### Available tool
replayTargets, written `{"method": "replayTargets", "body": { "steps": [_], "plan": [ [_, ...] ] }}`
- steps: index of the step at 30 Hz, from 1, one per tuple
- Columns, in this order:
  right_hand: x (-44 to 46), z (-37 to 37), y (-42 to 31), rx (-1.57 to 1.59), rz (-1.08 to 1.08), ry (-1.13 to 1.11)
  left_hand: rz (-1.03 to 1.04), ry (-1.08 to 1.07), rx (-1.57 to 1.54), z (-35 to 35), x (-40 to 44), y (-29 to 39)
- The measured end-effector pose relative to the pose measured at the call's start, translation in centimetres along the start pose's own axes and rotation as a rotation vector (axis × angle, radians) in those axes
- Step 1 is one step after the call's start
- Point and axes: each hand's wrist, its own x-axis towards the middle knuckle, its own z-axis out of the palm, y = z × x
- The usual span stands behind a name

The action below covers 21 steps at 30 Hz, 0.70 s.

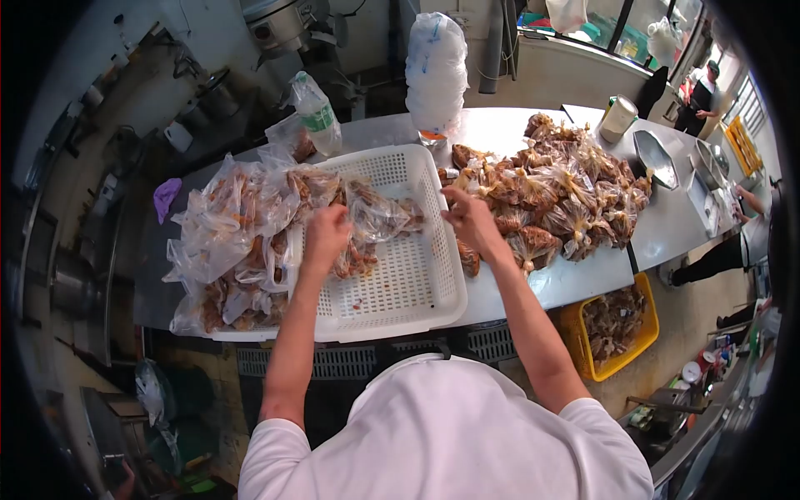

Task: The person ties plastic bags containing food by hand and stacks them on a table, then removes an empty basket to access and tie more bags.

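The clear bag (379,212) of brown pieces lies in the white basket (379,327), between my two hands, its long axis running roughly from left to right. Its left end is just beside my left hand (327,237), the nearer one; its right end stops short of my right hand (473,223).

My white shirt (467,425) is closest to me, then the basket's front rim. The fingers of my left hand are bent inward beside the bag, and I cannot tell whether they pinch the plastic. My right hand is above the basket's right rim, thumb and forefinger apart, with nothing visible between them.

To the left, loose clear bags (229,212) heap up against the basket; to the right, tied bags (567,187) of brown pieces are piled on the tabletop (583,273). A yellow crate (646,337) stands on the floor beyond the right side. Farther back are a green-labelled bottle (317,117) and a tall stack of clear plastic (437,75). A person (700,98) stands far off to the right.
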Motion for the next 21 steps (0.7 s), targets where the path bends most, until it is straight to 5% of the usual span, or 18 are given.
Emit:
{"method": "replayTargets", "body": {
  "steps": [3, 5, 8, 14, 17, 21],
  "plan": [
    [-0.9, 2.2, -1.1, -0.093, -0.261, 0.059, 0.183, -0.112, 0.076, 5.6, 0.7, 0.3],
    [-2.1, 1.4, -3.9, -0.008, -0.08, -0.114, 0.243, 0.014, 0.318, 8.6, 0.4, -0.6],
    [-2.7, 1.7, -1.7, 0.023, -0.15, -0.086, 0.218, -0.031, 0.284, 12.5, 2.1, -6.1],
    [-3.8, 2.6, -1.7, -0.009, -0.064, -0.061, 0.269, -0.155, 0.089, 10.1, 3.6, -2.0],
    [-3.9, 4.8, -1.8, -0.011, -0.222, -0.08, 0.465, 0.095, 0.183, 11.1, 1.6, -0.8],
    [-4.4, 4.5, -2.9, -0.024, -0.198, -0.106, 0.417, 0.022, 0.205, 10.5, 3.5, -4.1]
  ]
}}
